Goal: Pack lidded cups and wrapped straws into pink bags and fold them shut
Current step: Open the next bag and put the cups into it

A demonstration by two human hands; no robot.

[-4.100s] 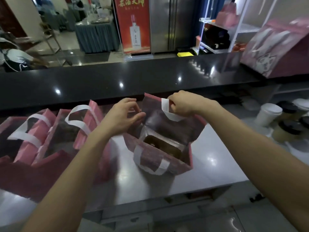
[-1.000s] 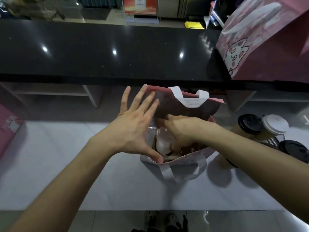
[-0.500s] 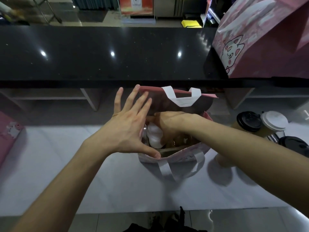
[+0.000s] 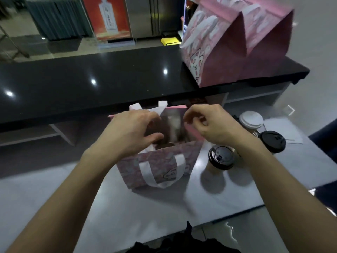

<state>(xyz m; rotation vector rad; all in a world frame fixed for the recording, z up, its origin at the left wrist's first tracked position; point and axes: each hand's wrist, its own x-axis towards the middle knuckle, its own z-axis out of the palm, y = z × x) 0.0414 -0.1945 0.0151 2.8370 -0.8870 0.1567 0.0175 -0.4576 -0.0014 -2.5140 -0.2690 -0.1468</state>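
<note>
No legible text is found. Red poster [image 4: 107,17], upper left of frame: a white bottle is shown, its lettering blurred. Pink bags [image 4: 228,57], upper right: a cartoon cat is printed, without words.

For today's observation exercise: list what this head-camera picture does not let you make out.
- Contents of the open bag: blurred, partly behind the left hand.
- Right hand fingers: motion blur hides any grip.
- Black-lidded cup: partly behind the right forearm.

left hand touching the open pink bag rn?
Touching. The head view shows the left hand resting on the left rim of the open pink bag, thumb hooked into its mouth.
</note>
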